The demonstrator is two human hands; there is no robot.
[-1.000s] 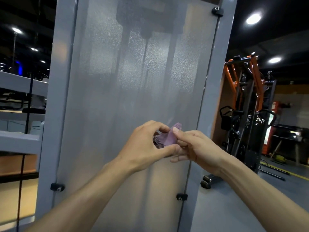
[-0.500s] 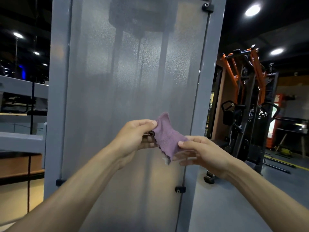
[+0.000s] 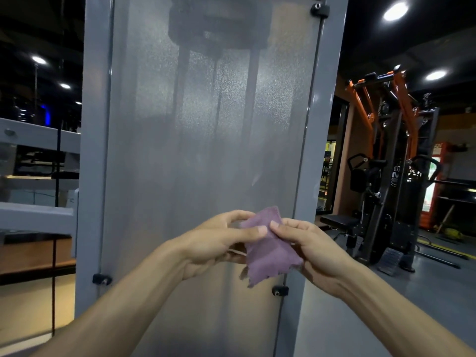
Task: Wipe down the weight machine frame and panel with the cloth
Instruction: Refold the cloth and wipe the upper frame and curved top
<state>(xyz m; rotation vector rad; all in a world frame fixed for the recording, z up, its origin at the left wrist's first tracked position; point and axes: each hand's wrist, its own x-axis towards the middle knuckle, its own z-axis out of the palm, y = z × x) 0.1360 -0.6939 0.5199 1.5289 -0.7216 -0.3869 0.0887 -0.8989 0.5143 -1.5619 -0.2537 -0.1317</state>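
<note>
A small purple cloth point(image 3: 270, 251) with a frayed lower edge hangs in front of the weight machine's frosted panel point(image 3: 206, 150). My left hand point(image 3: 216, 240) pinches its left side between thumb and fingers. My right hand point(image 3: 309, 243) pinches its right side with the thumb on top. Grey frame posts stand on either side of the panel, the left post point(image 3: 94, 163) and the right post point(image 3: 320, 124). The weight stack and guide rods show dimly through the panel. The cloth is held off the panel, not pressed on it.
Black clips point(image 3: 102, 279) point(image 3: 279, 290) point(image 3: 319, 9) fasten the panel to the frame. An orange and black gym machine point(image 3: 386, 163) stands at the right on the grey floor. Grey beams point(image 3: 36, 215) and a black cable point(image 3: 55, 202) lie to the left.
The cloth was bunched between both hands, then pulled open into a flat piece. Both hands have shifted slightly lower and to the right, thumbs now close together on the cloth.
</note>
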